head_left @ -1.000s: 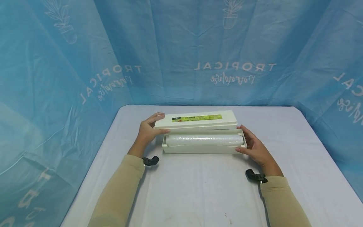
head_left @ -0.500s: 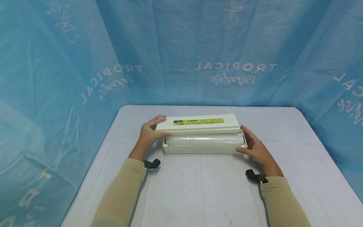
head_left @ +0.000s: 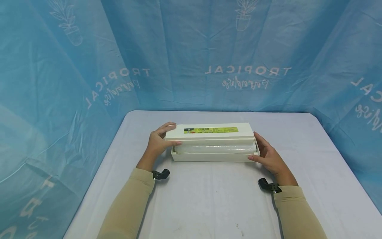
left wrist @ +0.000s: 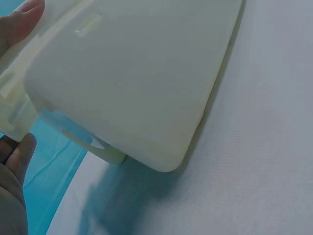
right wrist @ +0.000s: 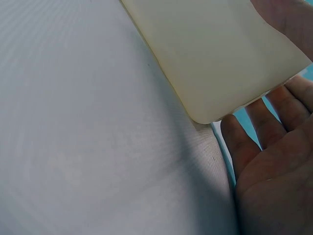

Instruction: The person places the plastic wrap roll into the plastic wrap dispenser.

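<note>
A long cream box base (head_left: 212, 157) stands on the table with a shiny roll of clear plastic wrap (head_left: 215, 149) lying in it. Above its back half is the matching lid (head_left: 209, 135), which bears a yellow-green label (head_left: 211, 130). My left hand (head_left: 158, 141) grips the lid's left end, thumb along the front and fingers behind. At the base's right end, my right hand (head_left: 267, 154) holds on with the thumb in front and the fingers behind. The left wrist view shows the base's end wall (left wrist: 132, 83) close up; the right wrist view shows the other end (right wrist: 220, 58).
A white cloth covers the table (head_left: 215, 199). Blue printed curtains (head_left: 191, 56) hang behind it and along both sides. Each wrist wears a small black camera, the left one (head_left: 161, 174) and the right one (head_left: 268, 186).
The lid has come down and toward me, slightly right, in my left hand, and now overlaps more of the base and roll. My right hand and the base have stayed in place.
</note>
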Demonstrator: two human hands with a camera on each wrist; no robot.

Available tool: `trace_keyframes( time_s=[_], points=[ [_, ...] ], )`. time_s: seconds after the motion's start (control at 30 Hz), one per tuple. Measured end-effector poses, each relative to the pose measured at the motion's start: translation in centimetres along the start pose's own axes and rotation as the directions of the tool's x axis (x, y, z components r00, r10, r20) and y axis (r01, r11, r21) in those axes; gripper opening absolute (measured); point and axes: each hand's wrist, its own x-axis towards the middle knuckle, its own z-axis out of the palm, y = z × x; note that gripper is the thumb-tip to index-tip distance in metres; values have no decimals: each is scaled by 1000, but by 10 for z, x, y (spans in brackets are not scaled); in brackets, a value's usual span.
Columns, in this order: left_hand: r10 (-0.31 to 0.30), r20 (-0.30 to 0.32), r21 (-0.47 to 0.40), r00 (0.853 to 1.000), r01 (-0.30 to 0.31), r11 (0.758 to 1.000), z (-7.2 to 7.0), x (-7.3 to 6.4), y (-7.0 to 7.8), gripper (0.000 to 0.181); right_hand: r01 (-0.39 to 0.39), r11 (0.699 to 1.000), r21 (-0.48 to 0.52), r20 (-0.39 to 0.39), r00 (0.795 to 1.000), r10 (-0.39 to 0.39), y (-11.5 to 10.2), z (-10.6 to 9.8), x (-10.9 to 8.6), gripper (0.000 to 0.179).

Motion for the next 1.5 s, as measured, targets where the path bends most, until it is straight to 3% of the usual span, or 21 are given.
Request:
trace_keyframes(
  time_s=[0.93, 1.5],
  points=[
    [22, -15, -24, 1000, -23, 999, 2, -6, 3, 78, -12, 1000, -2, -6, 1000, 11, 0, 1, 2, 108],
    [27, 6, -39, 1000, -27, 999, 8, -6, 6, 78, 1, 999, 53, -35, 999, 1, -2, 1, 1, 104]
  ],
)
